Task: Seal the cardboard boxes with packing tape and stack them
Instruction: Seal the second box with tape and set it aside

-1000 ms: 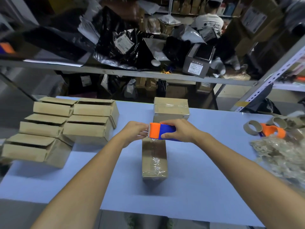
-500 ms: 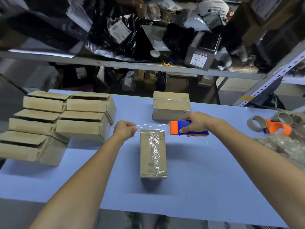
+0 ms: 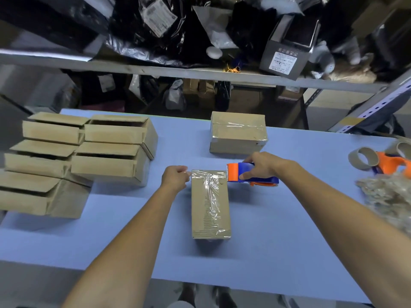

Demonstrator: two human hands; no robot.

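Observation:
A long cardboard box [image 3: 210, 205] lies lengthwise in the middle of the blue table [image 3: 278, 241], with clear tape running down its top. A strip of clear tape [image 3: 209, 173] stretches across the box's far end. My left hand [image 3: 175, 177] pinches the strip's free end at the box's far left corner. My right hand [image 3: 261, 165] grips an orange and blue tape dispenser [image 3: 249, 175] at the far right corner. A taped box [image 3: 238, 133] stands further back.
Several unsealed boxes [image 3: 106, 150] with loose flaps are stacked at the left. At the right edge lie empty tape cores [image 3: 362, 157], a second orange dispenser [image 3: 391, 163] and a heap of crumpled tape [image 3: 389, 201]. A metal shelf [image 3: 178, 70] with bags stands behind the table.
My right hand pulled the dispenser away to the right, drawing out tape, then brought it down and in to the box's far right corner. The strip now lies across the box end.

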